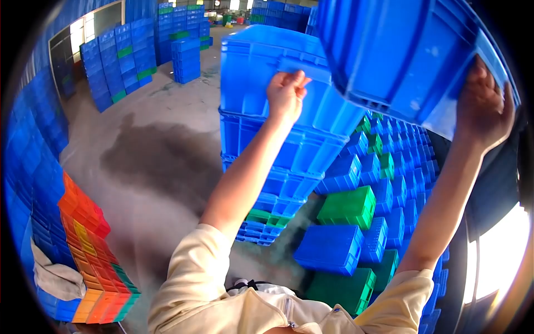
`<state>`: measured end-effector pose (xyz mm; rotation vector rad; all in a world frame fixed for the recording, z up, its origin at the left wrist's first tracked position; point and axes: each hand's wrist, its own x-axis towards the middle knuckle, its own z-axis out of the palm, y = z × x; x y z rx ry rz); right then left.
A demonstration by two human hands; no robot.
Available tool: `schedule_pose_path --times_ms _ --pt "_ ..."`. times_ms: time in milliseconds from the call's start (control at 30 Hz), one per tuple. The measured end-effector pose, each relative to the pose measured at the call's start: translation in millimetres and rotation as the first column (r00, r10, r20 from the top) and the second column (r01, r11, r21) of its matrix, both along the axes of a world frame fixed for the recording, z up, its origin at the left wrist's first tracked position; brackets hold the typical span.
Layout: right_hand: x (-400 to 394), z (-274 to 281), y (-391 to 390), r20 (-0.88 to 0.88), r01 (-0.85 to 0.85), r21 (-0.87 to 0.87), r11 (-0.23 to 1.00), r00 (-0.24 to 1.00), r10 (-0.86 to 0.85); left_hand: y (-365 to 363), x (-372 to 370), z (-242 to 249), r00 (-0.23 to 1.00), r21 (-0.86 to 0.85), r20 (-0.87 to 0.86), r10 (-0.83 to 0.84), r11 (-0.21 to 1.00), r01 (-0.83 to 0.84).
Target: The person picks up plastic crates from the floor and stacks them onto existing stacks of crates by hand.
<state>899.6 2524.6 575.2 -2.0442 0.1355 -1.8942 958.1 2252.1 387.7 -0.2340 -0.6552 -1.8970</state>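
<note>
A tall stack of blue crates [283, 147] stands in front of me, with a green one low down. My left hand [287, 96] is at the upper front of the top crate, its fingers curled in beside the rim; whether they grip anything is hard to make out. Raised at the upper right is another blue crate [409, 61], tilted, its near lower edge close to the stack's top. My right hand [485, 106] holds that crate by its right side, fingers against the wall.
Rows of blue crates [328, 245] and a green crate [347, 207] lie to the right. Orange and red crates [92, 250] with a grey cloth [55, 275] stand at the lower left. More blue stacks [119, 61] line the back left.
</note>
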Motion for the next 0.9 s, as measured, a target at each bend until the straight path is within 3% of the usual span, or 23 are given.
schedule_pose_path --times_ms 100,233,300,333,433,633,700,733,767,867,900 --pt "8 -1 -76 0.029 -0.019 0.006 1.000 0.999 0.019 -5 1 0 0.965 -0.048 -0.239 -0.106 0.994 0.097" --pt "5 0 -150 0.258 -0.041 0.047 0.998 0.966 0.028 -19 1 -5 0.997 -0.025 -0.038 -0.063 0.998 0.062" --pt "-16 -1 -199 0.334 0.093 0.056 0.994 0.937 -0.107 -27 0 -6 1.000 -0.056 0.001 -0.024 0.998 0.024" --pt "38 -8 -211 0.452 0.240 0.132 0.962 0.849 -0.274 -29 2 -5 1.000 -0.058 0.003 -0.018 0.998 0.018" --pt "37 -17 -242 0.381 0.371 0.112 0.922 0.841 -0.384 -24 3 -7 1.000 -0.027 0.028 0.010 1.000 -0.009" --pt "62 -30 -254 0.421 0.475 0.200 0.857 0.748 -0.513 -3 -6 -22 0.943 0.040 0.096 0.319 0.945 -0.324" --pt "61 -27 -251 0.383 0.536 0.152 0.831 0.743 -0.549 9 -9 -16 0.952 0.090 -0.073 0.299 0.952 -0.292" --pt "58 -18 -248 0.285 0.456 0.092 0.885 0.840 -0.462 12 -11 -14 0.942 0.059 -0.104 0.320 0.947 -0.315" --pt "56 -12 -246 0.367 0.525 0.121 0.842 0.765 -0.529 11 -15 -13 0.930 0.025 -0.133 0.342 0.940 -0.342" --pt "54 -2 -234 0.372 0.446 0.058 0.893 0.821 -0.434 3 -34 -12 0.902 -0.031 -0.129 0.413 0.907 -0.420" --pt "48 -4 -224 0.291 0.405 0.121 0.906 0.858 -0.422 3 -39 -8 0.877 -0.043 -0.143 0.459 0.883 -0.468"
